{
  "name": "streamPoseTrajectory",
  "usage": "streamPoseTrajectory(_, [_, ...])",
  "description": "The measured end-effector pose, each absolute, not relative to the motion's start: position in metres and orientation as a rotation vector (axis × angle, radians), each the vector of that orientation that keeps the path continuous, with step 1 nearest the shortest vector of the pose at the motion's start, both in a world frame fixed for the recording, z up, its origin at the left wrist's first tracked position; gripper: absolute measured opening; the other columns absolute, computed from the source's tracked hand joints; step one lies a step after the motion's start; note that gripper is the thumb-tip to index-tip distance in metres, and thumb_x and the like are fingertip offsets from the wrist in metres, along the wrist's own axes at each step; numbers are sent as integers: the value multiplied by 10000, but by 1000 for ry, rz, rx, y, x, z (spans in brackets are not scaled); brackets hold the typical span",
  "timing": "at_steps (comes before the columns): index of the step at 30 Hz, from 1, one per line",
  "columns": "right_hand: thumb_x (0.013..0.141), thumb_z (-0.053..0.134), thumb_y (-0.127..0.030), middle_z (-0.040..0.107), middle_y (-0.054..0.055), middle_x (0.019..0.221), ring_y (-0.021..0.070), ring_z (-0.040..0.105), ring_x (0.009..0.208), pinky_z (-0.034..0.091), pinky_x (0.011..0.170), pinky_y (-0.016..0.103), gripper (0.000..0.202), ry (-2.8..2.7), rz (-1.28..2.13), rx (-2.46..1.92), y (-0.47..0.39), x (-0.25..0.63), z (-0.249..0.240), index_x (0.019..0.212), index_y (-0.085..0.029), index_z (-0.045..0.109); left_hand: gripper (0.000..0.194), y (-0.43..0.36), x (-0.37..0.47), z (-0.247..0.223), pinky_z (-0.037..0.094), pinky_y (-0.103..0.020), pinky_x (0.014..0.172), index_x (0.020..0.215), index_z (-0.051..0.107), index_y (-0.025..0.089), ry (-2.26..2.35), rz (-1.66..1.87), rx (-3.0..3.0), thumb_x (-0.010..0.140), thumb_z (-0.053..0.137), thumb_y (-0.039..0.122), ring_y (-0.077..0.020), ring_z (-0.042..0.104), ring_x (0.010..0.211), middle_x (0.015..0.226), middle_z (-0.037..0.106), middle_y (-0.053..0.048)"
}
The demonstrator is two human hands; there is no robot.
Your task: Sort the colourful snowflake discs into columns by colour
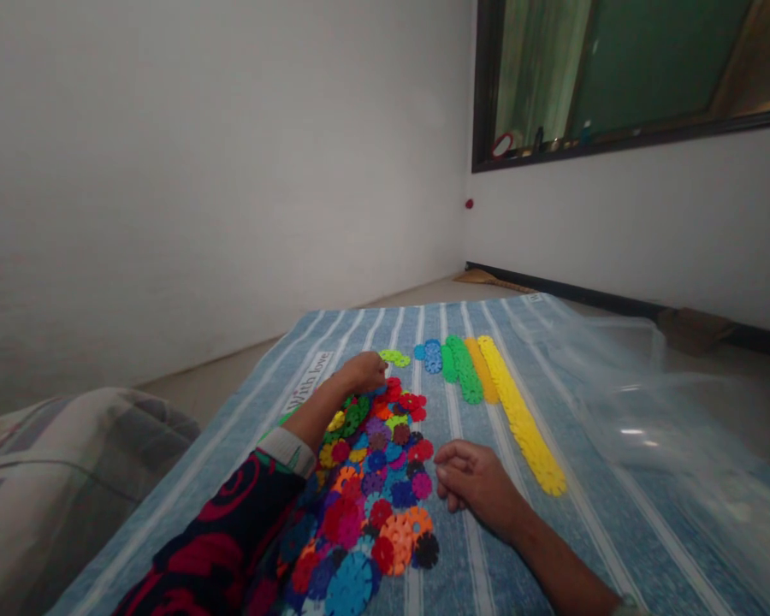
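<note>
A heap of toothed, multicoloured plastic snowflake discs (376, 462) spreads over the striped tablecloth. At its far end is my left hand (363, 372), fingers bent down and closed; what they hold, if anything, is hidden. Just beyond those fingertips lie lime-green discs (396, 358). My right hand (478, 483) rests beside the heap's right edge, loosely curled with its fingers slightly apart, and nothing shows in it. Right of the heap, discs lie in overlapping rows by colour: blue (432, 356), green (465, 372), orange (484, 372) and a long yellow row (523, 419).
Clear plastic containers (654, 411) stand along the table's right side. The blue-and-white tablecloth (352, 329) reaches toward the wall corner. A fabric-covered object (77, 479) is at the left, and a broom (488, 279) lies on the floor behind.
</note>
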State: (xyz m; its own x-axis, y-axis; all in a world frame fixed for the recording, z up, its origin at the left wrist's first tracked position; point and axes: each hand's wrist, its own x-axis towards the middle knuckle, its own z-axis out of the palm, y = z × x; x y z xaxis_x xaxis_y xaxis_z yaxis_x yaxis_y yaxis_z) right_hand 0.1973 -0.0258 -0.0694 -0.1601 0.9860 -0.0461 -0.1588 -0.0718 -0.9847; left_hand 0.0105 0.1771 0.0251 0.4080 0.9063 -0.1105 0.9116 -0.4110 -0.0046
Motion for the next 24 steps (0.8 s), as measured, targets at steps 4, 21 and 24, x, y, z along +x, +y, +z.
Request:
streamPoseTrajectory(4, [694,681,-423,616,-38,556,75,518,418,365,430,195,312,-1168,1447,-1062,-26,197,-67,829,-161,577,218,189,24,23,452,-227,695,776,751,162,1562,2,2619,734,550,231,-169,636,739,748,730,-49])
streamPoseTrajectory(21, [706,686,-431,614,-28,574,78,519,420,365,441,204,317,-1164,1455,-1075,-26,196,-70,834,-158,588,255,237,76,-30,451,-231,730,861,733,137,1618,470,2458,832,484,184,-154,626,781,752,700,-49])
streamPoseTrajectory(24, [693,696,-453,609,-31,561,79,517,416,368,439,205,334,-1155,1459,-1081,-26,196,-70,816,-161,590,259,237,75,-31,452,-222,722,849,741,135,1612,455,2446,832,487,184,-149,628,761,736,703,-47])
